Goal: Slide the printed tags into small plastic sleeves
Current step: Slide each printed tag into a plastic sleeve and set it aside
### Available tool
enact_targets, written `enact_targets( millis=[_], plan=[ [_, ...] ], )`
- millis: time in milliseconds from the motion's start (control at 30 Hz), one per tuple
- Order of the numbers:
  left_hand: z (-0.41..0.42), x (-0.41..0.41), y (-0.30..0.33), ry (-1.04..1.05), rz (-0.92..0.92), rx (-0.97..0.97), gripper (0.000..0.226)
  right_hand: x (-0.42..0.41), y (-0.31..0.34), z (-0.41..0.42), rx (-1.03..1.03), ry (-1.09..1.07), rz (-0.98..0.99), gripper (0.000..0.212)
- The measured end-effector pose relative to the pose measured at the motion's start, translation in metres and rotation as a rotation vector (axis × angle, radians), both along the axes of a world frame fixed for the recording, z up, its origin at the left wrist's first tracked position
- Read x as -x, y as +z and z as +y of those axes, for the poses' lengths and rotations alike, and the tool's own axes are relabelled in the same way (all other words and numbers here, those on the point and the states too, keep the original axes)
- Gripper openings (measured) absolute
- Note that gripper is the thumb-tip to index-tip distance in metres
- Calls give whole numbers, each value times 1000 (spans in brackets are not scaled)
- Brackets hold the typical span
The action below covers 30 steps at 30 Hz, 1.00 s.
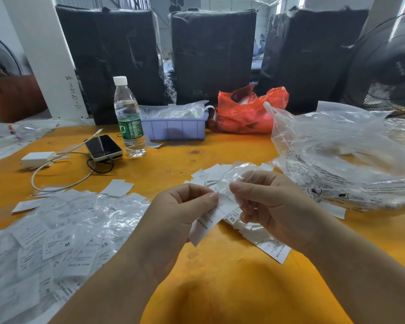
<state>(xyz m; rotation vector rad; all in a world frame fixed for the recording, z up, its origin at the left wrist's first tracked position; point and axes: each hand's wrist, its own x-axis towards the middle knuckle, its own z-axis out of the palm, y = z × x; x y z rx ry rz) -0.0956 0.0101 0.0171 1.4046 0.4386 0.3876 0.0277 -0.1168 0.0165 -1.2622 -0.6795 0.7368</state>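
Observation:
My left hand point(178, 213) pinches a white printed tag point(205, 224) between thumb and fingers, above the orange table point(220, 288). My right hand point(267, 202) pinches a small clear plastic sleeve point(229, 181) at its mouth, right against the tag's upper end. Whether the tag's tip is inside the sleeve I cannot tell. More loose printed tags point(271, 246) lie under and behind my hands. A spread of sleeved tags point(56, 242) covers the table at the left.
A big clear plastic bag point(337, 160) lies at the right. Behind stand a red bag point(246, 111), a lilac tray point(173, 128) of sleeves, a water bottle point(128, 118), a phone point(103, 147) with charger and cable point(38, 159), black wrapped bales and a fan point(388, 66).

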Motion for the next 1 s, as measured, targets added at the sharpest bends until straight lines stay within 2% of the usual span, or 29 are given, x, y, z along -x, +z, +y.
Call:
enact_targets(
  millis=[200, 367, 567, 1000],
  plan=[
    [2, -1, -3, 51, 2, -97, 7, 1, 3, -1, 7, 2, -33, 14],
    [3, -1, -4, 93, -29, -173, 6, 0, 5, -3, 47, -9, -145, 17],
    [2, -1, -3, 117, -17, -173, 3, 0, 6, -5, 47, 31, -192, 18],
    [1, 0, -3, 52, 7, -219, 5, 0, 6, -5, 55, -64, -196, 17]
  ],
)
